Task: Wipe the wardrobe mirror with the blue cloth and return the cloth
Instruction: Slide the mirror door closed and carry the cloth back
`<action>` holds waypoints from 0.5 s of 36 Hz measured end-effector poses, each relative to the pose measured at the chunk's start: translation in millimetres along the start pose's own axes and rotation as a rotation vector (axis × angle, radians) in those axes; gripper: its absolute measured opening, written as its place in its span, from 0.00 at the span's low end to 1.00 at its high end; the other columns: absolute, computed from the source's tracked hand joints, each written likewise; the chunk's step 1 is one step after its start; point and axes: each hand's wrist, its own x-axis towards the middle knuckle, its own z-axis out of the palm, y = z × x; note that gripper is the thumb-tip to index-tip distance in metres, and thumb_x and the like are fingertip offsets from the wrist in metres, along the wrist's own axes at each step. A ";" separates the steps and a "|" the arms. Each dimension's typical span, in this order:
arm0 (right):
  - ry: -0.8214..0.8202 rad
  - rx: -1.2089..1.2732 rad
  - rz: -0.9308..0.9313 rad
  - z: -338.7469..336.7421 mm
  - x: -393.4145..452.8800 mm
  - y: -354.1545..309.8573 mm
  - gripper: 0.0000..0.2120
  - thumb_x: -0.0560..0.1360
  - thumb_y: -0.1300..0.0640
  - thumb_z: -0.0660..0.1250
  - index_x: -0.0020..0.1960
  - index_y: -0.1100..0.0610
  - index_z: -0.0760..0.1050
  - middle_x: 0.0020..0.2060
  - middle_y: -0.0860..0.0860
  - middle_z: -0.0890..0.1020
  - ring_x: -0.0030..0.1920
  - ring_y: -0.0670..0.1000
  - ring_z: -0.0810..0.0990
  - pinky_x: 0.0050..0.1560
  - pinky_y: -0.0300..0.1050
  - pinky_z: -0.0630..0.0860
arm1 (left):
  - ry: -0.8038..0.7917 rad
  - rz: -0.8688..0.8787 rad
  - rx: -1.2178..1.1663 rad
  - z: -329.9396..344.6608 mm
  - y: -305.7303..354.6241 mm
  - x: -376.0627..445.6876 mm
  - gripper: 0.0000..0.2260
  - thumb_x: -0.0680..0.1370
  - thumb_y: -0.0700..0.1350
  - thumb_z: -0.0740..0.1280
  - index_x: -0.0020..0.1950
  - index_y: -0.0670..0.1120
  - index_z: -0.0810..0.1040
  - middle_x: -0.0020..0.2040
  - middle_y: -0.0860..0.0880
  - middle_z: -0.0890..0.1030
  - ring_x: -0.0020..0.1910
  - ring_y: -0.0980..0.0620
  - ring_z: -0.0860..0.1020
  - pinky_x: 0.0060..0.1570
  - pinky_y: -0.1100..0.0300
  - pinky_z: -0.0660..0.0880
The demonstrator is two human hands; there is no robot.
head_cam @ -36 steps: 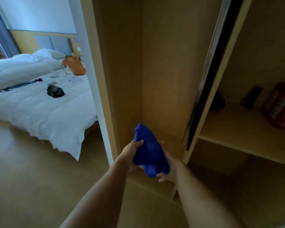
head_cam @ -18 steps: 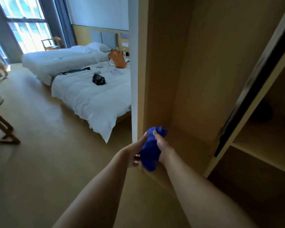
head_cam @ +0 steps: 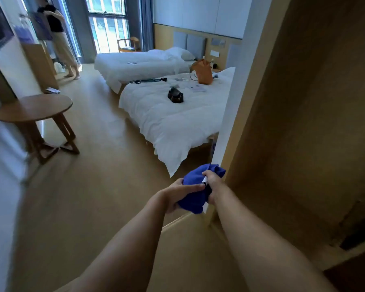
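Observation:
A bunched blue cloth (head_cam: 195, 190) is held between both hands in front of me, just off the wardrobe's left side panel (head_cam: 251, 98). My left hand (head_cam: 177, 193) grips its left side, fingers closed over it. My right hand (head_cam: 212, 184) clasps its right side from above. The open wooden wardrobe interior (head_cam: 316, 127) fills the right of the view. No mirror surface is visible.
A white bed (head_cam: 169, 123) with a black bag (head_cam: 175, 95) and an orange bag (head_cam: 203, 71) lies ahead; a second bed (head_cam: 135, 64) beyond. A round wooden side table (head_cam: 33, 107) stands at left. Another person (head_cam: 59, 36) stands far left by the window.
My view has swung left, away from the wardrobe shelves toward the room. Both hands still hold the cloth, now at the wardrobe's outer edge instead of inside it.

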 end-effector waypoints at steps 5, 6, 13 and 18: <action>-0.080 -0.152 0.108 47.0 26.0 -8.1 0.26 0.74 0.49 0.70 0.67 0.58 0.67 0.60 0.59 0.77 0.57 0.61 0.77 0.59 0.56 0.75 | 0.149 -0.018 0.094 -50.8 8.9 16.5 0.25 0.69 0.37 0.71 0.65 0.46 0.69 0.55 0.43 0.79 0.51 0.44 0.80 0.50 0.51 0.80; -0.072 -0.200 0.106 57.4 30.2 -9.3 0.28 0.73 0.48 0.71 0.67 0.57 0.66 0.60 0.59 0.77 0.57 0.61 0.77 0.58 0.56 0.76 | 0.179 -0.016 0.106 -59.9 11.0 20.4 0.24 0.69 0.36 0.69 0.65 0.46 0.69 0.54 0.44 0.78 0.50 0.45 0.79 0.50 0.52 0.80; 0.273 -1.099 -0.396 107.2 74.3 -13.6 0.50 0.71 0.48 0.71 0.77 0.56 0.39 0.76 0.56 0.54 0.72 0.61 0.60 0.67 0.56 0.64 | 0.432 0.086 0.626 -133.9 27.7 44.9 0.27 0.68 0.36 0.62 0.66 0.52 0.70 0.62 0.47 0.75 0.58 0.46 0.74 0.58 0.50 0.74; -0.116 -1.932 -0.592 150.9 104.8 -15.6 0.51 0.70 0.60 0.67 0.76 0.52 0.31 0.77 0.51 0.38 0.76 0.59 0.38 0.71 0.63 0.37 | 0.533 0.123 0.975 -184.4 40.5 54.2 0.26 0.69 0.39 0.63 0.63 0.60 0.73 0.62 0.51 0.75 0.56 0.48 0.75 0.52 0.54 0.76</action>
